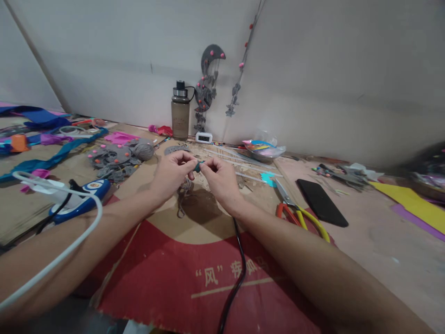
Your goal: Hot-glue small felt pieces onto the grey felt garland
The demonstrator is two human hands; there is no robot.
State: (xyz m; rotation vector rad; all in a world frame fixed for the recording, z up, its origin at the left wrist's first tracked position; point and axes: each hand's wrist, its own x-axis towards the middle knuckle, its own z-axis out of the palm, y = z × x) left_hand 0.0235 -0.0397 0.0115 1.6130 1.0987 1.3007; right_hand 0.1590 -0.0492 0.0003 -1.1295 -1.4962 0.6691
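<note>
My left hand [175, 175] and my right hand [221, 180] meet over the cardboard, fingertips pinched on a small dark teal piece [198, 167] between them. It looks like felt or fabric, but its shape is mostly covered by my fingers. Below my hands a loose tangle of grey yarn [186, 188] hangs or lies on the board; I cannot tell if it is joined to the teal piece. Behind my left hand lies a flat grey piece [176, 149]. Scissors [290, 204] with red and yellow handles rest to the right of my right hand.
A red-printed cardboard sheet [167, 278] covers the front, crossed by a black cable [239, 273]. A bottle [180, 113] and a small clock [203, 138] stand by the wall. Grey felt pieces [114, 157] and a blue-white device [79, 199] are left; a black phone [321, 202] is right.
</note>
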